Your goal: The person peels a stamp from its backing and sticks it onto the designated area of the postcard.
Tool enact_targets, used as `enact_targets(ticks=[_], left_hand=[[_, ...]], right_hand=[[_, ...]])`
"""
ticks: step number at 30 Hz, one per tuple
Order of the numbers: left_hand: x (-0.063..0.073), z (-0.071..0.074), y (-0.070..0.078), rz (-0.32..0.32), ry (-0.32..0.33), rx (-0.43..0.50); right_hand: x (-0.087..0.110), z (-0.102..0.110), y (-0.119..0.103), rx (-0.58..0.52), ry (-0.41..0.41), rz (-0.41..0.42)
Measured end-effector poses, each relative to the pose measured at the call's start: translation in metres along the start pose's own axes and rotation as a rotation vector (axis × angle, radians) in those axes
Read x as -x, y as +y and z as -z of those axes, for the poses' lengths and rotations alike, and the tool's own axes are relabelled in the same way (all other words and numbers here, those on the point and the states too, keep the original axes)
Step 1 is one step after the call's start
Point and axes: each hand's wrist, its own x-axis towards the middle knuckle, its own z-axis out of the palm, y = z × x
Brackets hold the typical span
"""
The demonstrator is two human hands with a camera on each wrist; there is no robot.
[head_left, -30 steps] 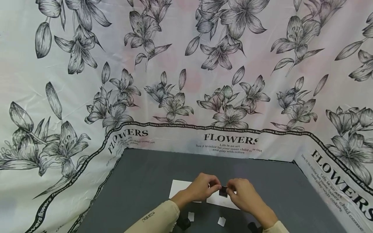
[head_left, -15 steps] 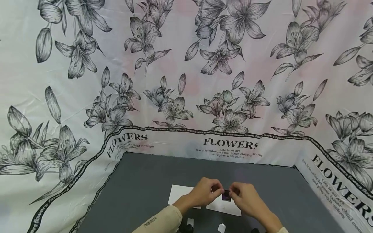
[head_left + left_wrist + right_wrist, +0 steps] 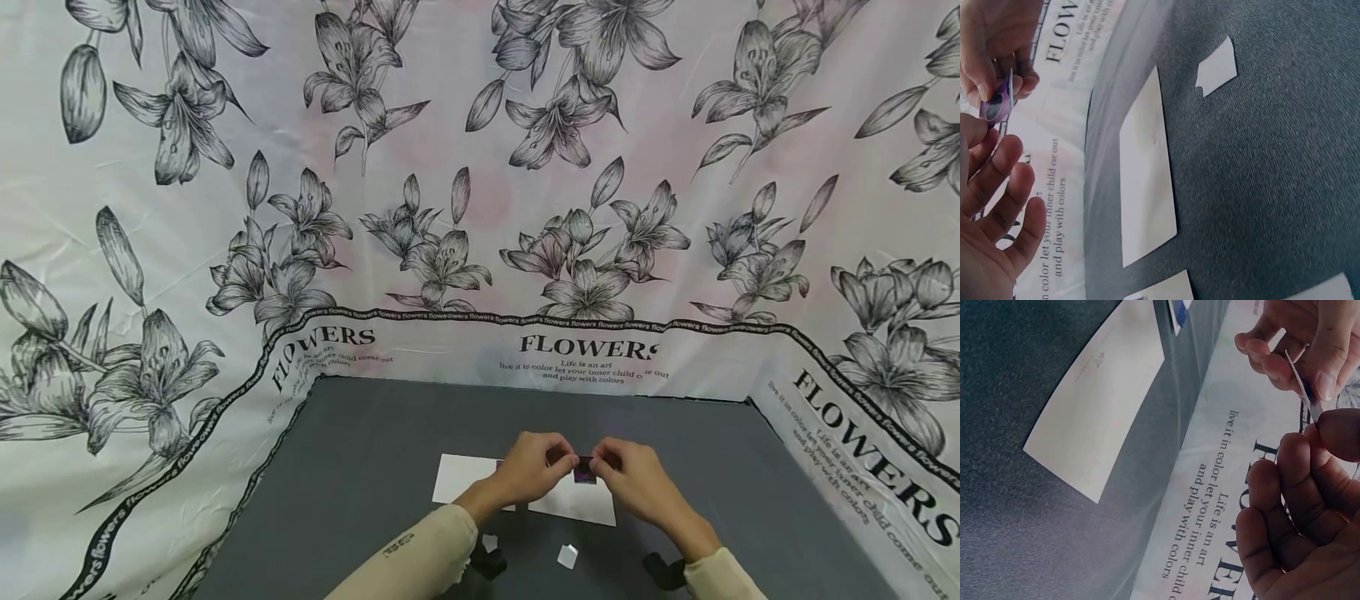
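Both hands meet over the white cards, pinching a small purple-and-black printed piece (image 3: 585,472) between them. My left hand (image 3: 536,468) grips its left edge with thumb and forefinger. From the other side, my right hand (image 3: 636,475) pinches the right edge. In the left wrist view the purple face of the piece (image 3: 997,107) shows a dark oval. Seen nearly edge-on in the right wrist view, the piece (image 3: 1304,384) has a thin pale edge standing out from it. The other fingers of both hands are loosely bent.
Two white cards, a left one (image 3: 459,478) and a right one (image 3: 570,505), lie on the grey tabletop (image 3: 375,425). Nearer the person are small white paper scraps (image 3: 567,557). A flower-printed cloth (image 3: 435,350) rises behind and beside the table.
The head view has shifted slightly. Both hands stay together on the small piece, which shows more purple and less black than one second ago.
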Motion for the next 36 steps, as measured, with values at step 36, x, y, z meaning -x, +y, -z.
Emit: enact_targets(ticks=[36], left_hand=[[-0.025, -0.051, -0.002, 0.272, 0.054, -0.013]], right_hand=[[-0.003, -0.009, 0.047, 0.013, -0.013, -0.189]])
